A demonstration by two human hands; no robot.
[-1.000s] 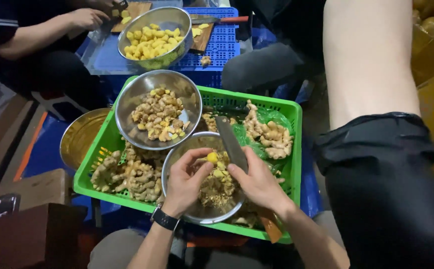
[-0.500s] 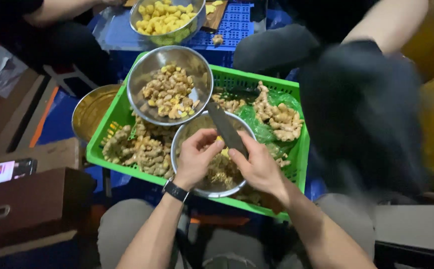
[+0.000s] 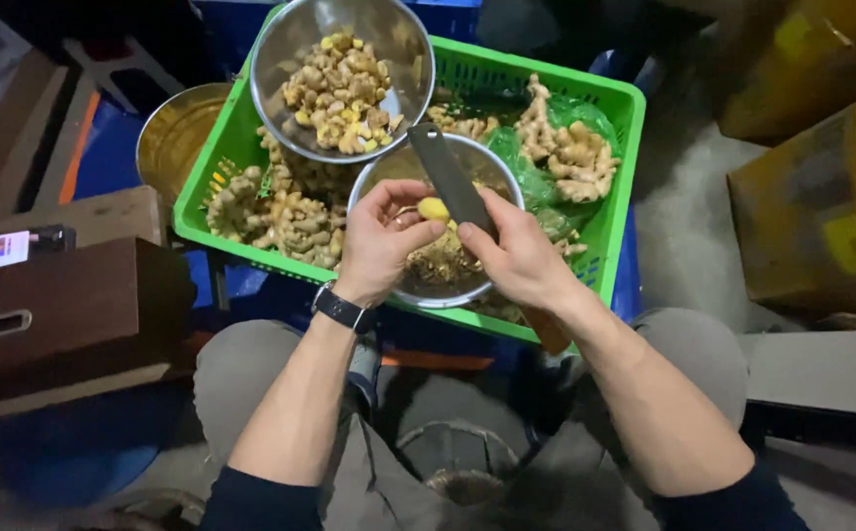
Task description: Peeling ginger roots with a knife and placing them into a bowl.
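Left hand [image 3: 381, 236], black watch on the wrist, pinches a small yellow peeled piece of ginger [image 3: 434, 208] between thumb and fingertips, held above the lower round steel bowl [image 3: 506, 182]. Right hand [image 3: 516, 258] is closed around the handle of a broad grey steel knife [image 3: 450, 177]; blade points up and away, flat edge resting right against the ginger piece.

That bowl holds brownish peel scraps and sits inside the green slotted plastic crate [image 3: 613, 211]. The crate also holds heaps of raw knobbly ginger root [image 3: 285, 211] on the left and more at the right, over a green plastic bag [image 3: 506, 147]. A second steel bowl of trimmed ginger chunks [image 3: 341, 84] rests on the crate's far left corner. A brass-coloured round tin [image 3: 174, 133] stands just outside the crate to the left.

My read on doing the scraping well:
- keep the piece over the scrap bowl so peel drops in, not into the raw heap
- scrape with a shallow blade angle, short strokes, away from the left thumb (thumb looks very close to the edge here)
- rotate the piece with the left fingertips, not the knife hand
- grip is tight on a small, likely slippery piece; risk is it popping out or the blade skating onto a finger

Can't tell how much skin remains on the hidden side.
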